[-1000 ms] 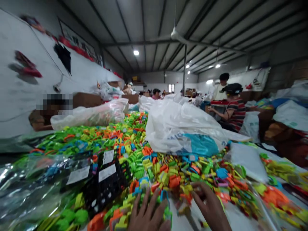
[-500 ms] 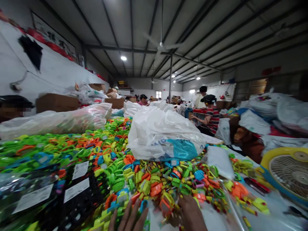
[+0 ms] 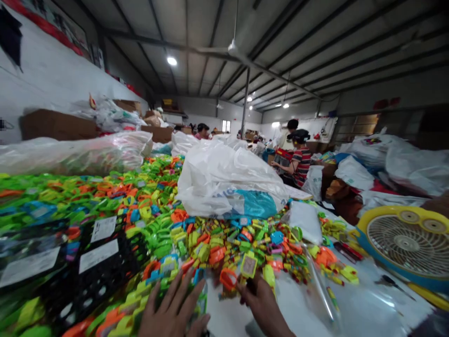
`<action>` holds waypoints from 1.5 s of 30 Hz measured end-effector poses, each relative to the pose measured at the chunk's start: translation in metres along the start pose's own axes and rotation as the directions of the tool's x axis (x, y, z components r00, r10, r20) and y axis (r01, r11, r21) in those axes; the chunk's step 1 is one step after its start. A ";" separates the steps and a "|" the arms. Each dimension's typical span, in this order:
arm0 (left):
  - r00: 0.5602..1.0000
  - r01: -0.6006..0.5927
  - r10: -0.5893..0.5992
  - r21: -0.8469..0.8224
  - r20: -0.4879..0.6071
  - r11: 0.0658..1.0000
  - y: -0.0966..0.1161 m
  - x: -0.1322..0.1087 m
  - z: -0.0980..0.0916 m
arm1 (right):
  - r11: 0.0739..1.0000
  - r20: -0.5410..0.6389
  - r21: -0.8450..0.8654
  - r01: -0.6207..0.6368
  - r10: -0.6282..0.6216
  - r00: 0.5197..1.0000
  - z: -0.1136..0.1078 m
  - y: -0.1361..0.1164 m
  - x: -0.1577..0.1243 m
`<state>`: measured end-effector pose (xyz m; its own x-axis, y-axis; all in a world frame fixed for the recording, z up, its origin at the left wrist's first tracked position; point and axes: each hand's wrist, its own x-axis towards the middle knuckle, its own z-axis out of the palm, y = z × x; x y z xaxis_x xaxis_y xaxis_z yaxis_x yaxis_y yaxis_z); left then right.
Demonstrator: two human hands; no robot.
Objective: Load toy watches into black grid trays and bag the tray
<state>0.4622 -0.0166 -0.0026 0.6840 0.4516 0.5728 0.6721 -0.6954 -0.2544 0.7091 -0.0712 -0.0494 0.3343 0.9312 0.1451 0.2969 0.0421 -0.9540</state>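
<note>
Left hand point(image 3: 171, 309): spread over pieces point(image 3: 132, 301) | right hand point(image 3: 264, 302): at yellow piece point(image 3: 249, 265), pinch I cannot tell | seems picking; next needs fingertip care

White table surface point(image 3: 300, 304), lower centre to lower right. Directly on it: heaped multicoloured plastic pieces point(image 3: 201, 241), left to centre; yellow-and-blue fan point(image 3: 407, 243), right.

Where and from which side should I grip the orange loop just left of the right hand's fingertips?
Probably pinch the orange loop by its right rim, coming from the right: the right hand is at that side, and the loop's curved band and open middle seem to leave room for a fingertip inside.
</note>
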 end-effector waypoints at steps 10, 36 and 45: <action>0.878 0.275 -0.161 -0.201 0.450 0.940 0.030 0.021 -0.050 | 0.906 0.343 0.300 -0.299 0.190 0.920 0.012 -0.001 -0.067; 0.885 0.265 -0.150 -0.212 0.440 0.941 0.031 0.018 -0.050 | 0.977 0.372 -0.005 0.213 -0.195 0.907 0.061 -0.011 -0.074; 0.880 0.288 -0.163 -0.230 0.445 0.930 0.033 0.019 -0.053 | 0.981 0.399 0.174 -0.081 0.005 0.917 0.058 -0.003 -0.071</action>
<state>0.4823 -0.0603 0.0416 0.6191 0.7598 0.1988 0.7568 -0.6448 0.1075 0.6329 -0.1168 -0.0721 -0.0490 0.9985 0.0231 0.1088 0.0283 -0.9937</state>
